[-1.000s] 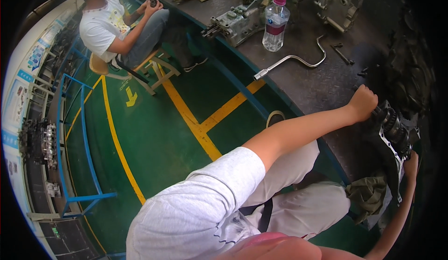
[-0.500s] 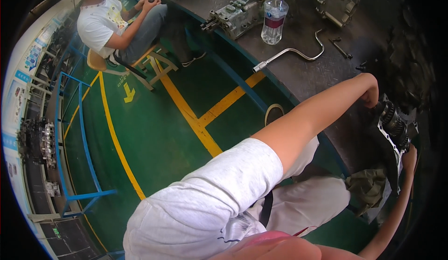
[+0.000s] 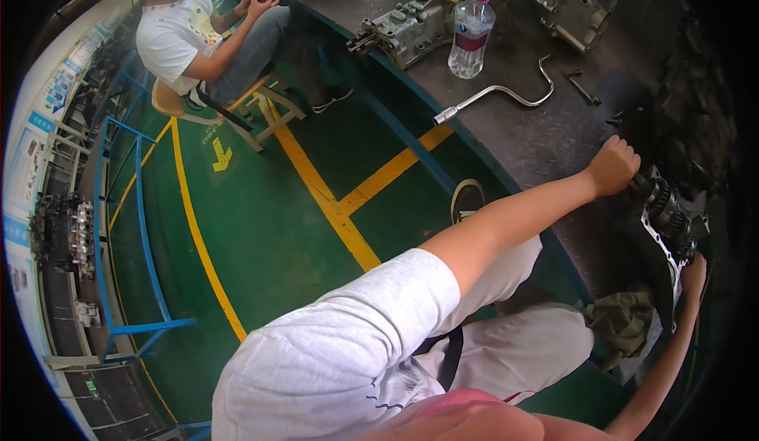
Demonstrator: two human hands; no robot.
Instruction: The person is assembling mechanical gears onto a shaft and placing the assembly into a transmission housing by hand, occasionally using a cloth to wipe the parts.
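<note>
One dark, ribbed steel gear shaft (image 3: 670, 218), at the right of the view, lying lengthwise in a grey metal housing (image 3: 662, 245) with a pale, hole-dotted rim. Looks heavy, rigid and probably slick with oil; seems tough overall, though likely to chip at the gear teeth if knocked. Probably best taken hold of at both ends, clear of the teeth. Points slantwise along its long axis, from upper left, near the bare left hand (image 3: 615, 166), down to lower right, near the bare right hand (image 3: 694, 276). At the upper end, knuckles raised and fingers curled under; too hidden to know whether pinching anything. At the lower end, fingers against or just beside the gear shaft; spread or pressed together, impossible to say. Beside the housing, a crumpled olive cloth (image 3: 621, 318). Farther out, on the dark, scuffed metal table (image 3: 506, 136), a bent chrome crank wrench (image 3: 510, 92), a clear plastic bottle (image 3: 472, 39) with a pink cap and a grey cast-metal gearbox casing (image 3: 413, 33).
</note>
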